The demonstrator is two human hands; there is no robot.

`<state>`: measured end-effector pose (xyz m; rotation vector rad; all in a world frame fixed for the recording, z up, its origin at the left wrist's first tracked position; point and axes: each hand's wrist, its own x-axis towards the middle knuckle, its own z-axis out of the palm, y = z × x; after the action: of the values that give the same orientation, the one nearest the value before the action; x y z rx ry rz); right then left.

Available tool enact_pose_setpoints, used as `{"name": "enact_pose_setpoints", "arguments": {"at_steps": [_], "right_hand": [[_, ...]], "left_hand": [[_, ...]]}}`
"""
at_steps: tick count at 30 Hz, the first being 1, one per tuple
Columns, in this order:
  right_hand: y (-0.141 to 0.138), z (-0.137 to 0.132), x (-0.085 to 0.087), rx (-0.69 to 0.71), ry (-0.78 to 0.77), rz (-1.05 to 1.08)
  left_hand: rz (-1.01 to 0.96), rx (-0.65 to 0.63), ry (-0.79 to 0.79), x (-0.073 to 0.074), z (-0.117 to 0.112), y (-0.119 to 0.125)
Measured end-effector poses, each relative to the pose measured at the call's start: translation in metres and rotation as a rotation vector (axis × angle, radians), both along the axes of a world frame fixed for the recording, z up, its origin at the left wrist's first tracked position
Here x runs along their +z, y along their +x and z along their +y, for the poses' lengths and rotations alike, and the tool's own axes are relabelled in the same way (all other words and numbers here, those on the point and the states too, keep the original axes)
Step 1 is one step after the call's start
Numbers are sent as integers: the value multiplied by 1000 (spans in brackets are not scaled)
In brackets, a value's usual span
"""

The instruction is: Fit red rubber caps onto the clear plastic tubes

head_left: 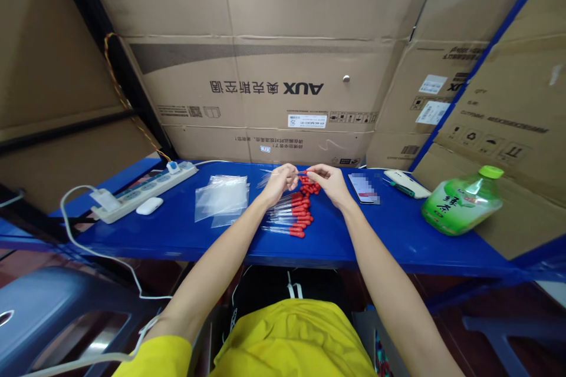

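A red-bulbed dropper (pixel 303 172) appears to be pinched by the left hand (pixel 281 181) and right hand (pixel 328 180), over the far end of the dropper pile (pixel 299 210); there, bulbs (pixel 297 234) are mostly turned rightward, presumably for easy gripping; clear bags (pixel 223 197) are laid to its left; upside-down "AUX" is printed on cardboard (pixel 265 62) behind it.

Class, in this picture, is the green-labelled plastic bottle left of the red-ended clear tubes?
No: the bottle is right of the tubes.
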<state>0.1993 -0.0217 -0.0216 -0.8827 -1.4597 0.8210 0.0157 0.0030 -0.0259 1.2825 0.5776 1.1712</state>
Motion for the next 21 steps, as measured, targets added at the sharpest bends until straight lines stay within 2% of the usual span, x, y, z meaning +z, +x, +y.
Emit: {"name": "enact_pose_setpoints", "arguments": {"at_steps": [4,11,21], "right_hand": [[1,1,0,-23,17,-33],[-1,0,-1,-16,49,-48],[-6,-3,-1,-14,44,-38]], "left_hand": [[82,-86,6,-1,0,0],[52,-244,-50,7,-5,-5],[22,-341,-111,10,-6,-9]]}}
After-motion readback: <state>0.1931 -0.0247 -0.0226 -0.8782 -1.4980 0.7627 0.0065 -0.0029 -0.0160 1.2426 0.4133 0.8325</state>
